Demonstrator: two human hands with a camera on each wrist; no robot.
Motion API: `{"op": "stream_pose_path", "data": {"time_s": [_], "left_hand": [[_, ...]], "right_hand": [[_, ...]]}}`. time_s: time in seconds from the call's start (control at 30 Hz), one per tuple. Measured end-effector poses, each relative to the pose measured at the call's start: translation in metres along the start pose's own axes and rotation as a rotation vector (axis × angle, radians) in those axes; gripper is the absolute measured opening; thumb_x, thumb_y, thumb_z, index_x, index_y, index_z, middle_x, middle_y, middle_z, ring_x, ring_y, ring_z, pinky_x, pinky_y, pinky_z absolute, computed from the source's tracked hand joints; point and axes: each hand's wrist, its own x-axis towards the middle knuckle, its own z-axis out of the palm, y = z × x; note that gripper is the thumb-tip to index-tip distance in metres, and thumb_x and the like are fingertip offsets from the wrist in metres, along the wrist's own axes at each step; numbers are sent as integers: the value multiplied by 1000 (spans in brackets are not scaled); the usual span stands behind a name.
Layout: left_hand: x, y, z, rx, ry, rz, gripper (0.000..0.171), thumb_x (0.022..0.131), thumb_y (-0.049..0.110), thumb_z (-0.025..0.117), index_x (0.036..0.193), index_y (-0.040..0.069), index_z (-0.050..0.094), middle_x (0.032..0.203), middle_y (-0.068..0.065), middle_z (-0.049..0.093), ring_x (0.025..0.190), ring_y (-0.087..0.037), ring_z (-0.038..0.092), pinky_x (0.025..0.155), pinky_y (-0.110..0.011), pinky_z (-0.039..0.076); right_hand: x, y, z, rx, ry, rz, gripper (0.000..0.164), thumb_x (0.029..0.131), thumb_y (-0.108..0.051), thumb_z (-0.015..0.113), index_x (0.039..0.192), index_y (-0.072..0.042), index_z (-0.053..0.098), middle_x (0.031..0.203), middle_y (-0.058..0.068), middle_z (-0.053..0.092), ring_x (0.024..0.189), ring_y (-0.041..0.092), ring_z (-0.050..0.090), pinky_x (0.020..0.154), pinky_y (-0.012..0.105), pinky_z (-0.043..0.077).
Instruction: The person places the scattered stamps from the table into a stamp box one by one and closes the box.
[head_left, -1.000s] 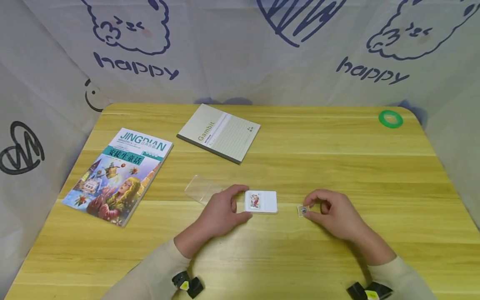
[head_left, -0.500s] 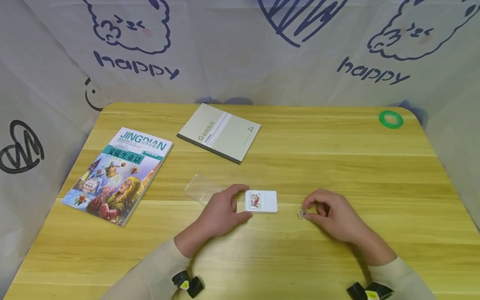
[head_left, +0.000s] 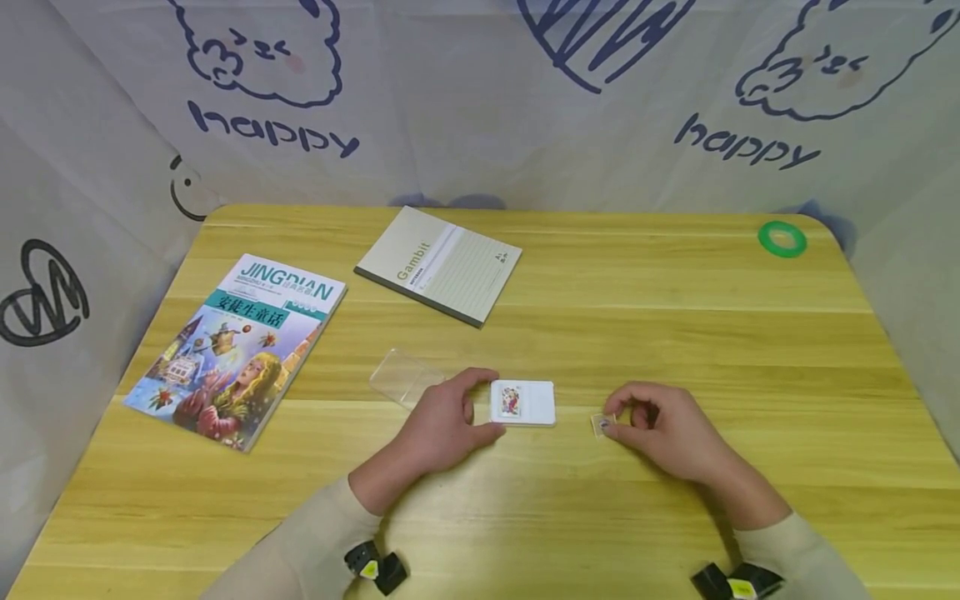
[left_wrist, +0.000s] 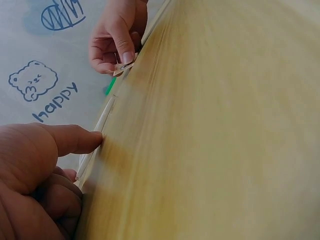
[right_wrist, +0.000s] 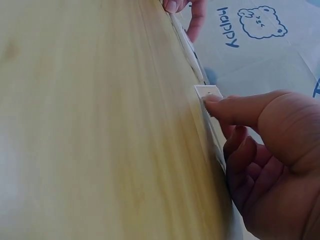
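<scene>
In the head view my left hand (head_left: 442, 425) holds a flat white case (head_left: 538, 403) by its two long edges, thumb at the near edge and a finger at the far one. A small stamp (head_left: 511, 402) with a colourful figure lies on the case's left half. To the right, my right hand (head_left: 671, 429) pinches another small stamp (right_wrist: 206, 90) between thumb and finger, apart from the case. The right wrist view shows its pale border with a toothed edge; the thumb covers part of it. Partly behind my left hand lies a clear plastic cover (head_left: 397, 375).
A storybook (head_left: 240, 358) with an illustrated cover lies on the left of the wooden table (head_left: 570, 517). Behind the case is a grey notebook (head_left: 442, 267). A green tape roll (head_left: 782, 239) sits in the far right corner. White drawn-on cloth (head_left: 480, 125) hangs behind the table.
The stamp in my right hand has tilted and turned back, and that hand has shifted very slightly left. My left hand and the white case have stayed in place.
</scene>
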Motion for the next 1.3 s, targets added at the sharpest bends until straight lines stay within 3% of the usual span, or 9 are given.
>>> {"op": "stream_pose_path", "data": {"time_s": [0.27,0.6,1.03,1.3], "left_hand": [[1,0,1,5,1,-4,66,79,19,87,136,7,56,60,4,45,51,-7,38,47,-25,32],[2,1,0,0,0,-10,66,79,19,86,136,7,56,60,4,45,50,-7,38,46,-25,32],[2,1,0,2,-11,-20,64,79,20,86,136,9,57,61,3,47,50,-8,40,46,-26,33],[2,0,0,-4,-10,-14,64,80,19,86,135,8,57,61,3,47,50,-8,40,46,-25,33]], "right_hand": [[11,-8,6,175,21,86,17,83,-13,84,95,-12,71,69,4,58,59,18,52,51,27,43],[32,-24,21,371,-55,117,35,73,-3,89,102,-2,69,64,9,54,54,13,44,48,22,36],[48,-30,37,127,-38,58,29,74,-4,87,99,-8,72,67,1,57,56,15,50,49,25,41],[50,-31,40,68,-20,42,28,75,-8,88,98,-11,73,87,1,64,55,14,50,48,26,40]]}}
